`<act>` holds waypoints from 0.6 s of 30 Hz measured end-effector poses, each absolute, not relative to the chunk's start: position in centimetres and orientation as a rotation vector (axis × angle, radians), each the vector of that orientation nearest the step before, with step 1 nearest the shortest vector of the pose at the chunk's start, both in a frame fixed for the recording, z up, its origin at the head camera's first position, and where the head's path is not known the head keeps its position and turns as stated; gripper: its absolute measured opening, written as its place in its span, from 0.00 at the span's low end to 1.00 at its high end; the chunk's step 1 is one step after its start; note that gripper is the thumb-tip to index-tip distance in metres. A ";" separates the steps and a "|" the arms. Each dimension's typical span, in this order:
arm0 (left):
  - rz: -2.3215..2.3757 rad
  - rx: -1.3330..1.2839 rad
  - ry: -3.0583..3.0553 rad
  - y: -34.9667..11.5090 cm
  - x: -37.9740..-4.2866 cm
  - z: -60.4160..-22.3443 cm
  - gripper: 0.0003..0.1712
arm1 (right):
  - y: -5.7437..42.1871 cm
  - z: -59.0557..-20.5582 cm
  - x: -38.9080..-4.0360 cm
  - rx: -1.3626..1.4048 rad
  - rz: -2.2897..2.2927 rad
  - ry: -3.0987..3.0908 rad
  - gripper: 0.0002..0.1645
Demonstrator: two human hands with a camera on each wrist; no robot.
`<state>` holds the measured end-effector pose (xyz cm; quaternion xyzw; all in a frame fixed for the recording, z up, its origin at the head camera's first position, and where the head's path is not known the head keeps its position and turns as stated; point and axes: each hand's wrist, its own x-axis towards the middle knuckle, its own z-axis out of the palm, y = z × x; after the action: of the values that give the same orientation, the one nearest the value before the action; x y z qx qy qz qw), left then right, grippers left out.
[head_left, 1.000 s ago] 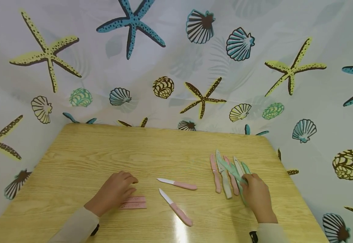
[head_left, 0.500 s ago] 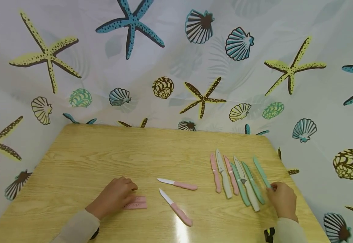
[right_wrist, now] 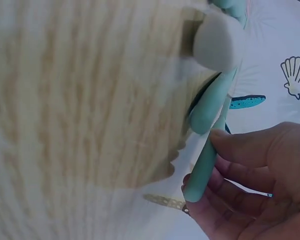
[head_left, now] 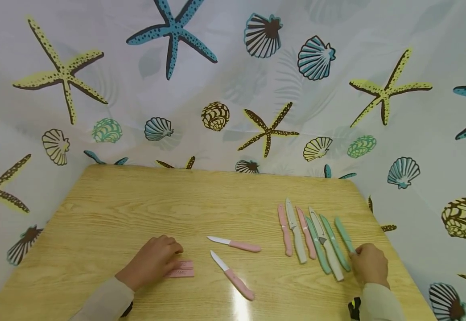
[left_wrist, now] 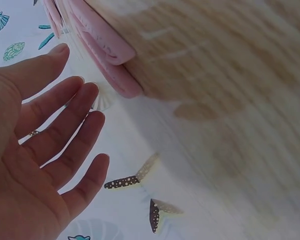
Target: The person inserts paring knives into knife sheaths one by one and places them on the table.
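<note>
In the head view my right hand [head_left: 370, 264] pinches the handle of a green knife with a green cover [head_left: 343, 232], at the right end of a row of knives. The right wrist view shows the thumb and fingers round the green handle [right_wrist: 202, 172]. My left hand [head_left: 153, 261] is beside two flat pink knife sheaths [head_left: 184, 269] and partly covers them. Its fingers [left_wrist: 72, 150] are loosely bent in the left wrist view, with nothing in them, apart from the pink sheaths [left_wrist: 107, 45].
Two bare-bladed pink knives [head_left: 245, 245] [head_left: 238, 285] lie mid-table. The row at right has pink knives [head_left: 285, 232], cream-handled knives [head_left: 298, 240] and green knives [head_left: 338, 247], close together. A cloth with sea prints [head_left: 216, 80] stands behind the wooden table [head_left: 168, 200].
My right hand has carried the green knife rightward from over the row to its right end, then drawn it slightly nearer. The left hand has stayed almost still beside the sheaths.
</note>
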<state>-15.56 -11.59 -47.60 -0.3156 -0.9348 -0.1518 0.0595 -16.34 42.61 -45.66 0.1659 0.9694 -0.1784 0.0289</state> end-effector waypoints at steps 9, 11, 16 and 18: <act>-0.461 -0.965 -2.838 -11.5 -15.7 -47.3 0.13 | 41.9 -45.4 -16.6 0.483 -0.571 2.978 0.13; -0.454 -0.966 -2.836 -11.5 -15.7 -47.3 0.13 | 41.8 -45.3 -16.7 0.481 -0.562 2.989 0.13; -0.444 -0.965 -2.832 -11.5 -15.7 -47.4 0.12 | 41.8 -45.6 -16.8 0.472 -0.554 3.009 0.16; -0.441 -0.965 -2.836 -11.5 -15.7 -47.4 0.12 | 41.7 -45.7 -16.8 0.462 -0.546 3.021 0.19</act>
<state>-15.72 -11.51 -47.41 -0.3182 -0.9351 -0.1454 0.0566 -16.78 41.66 -45.66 0.1487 0.9729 -0.1760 0.0186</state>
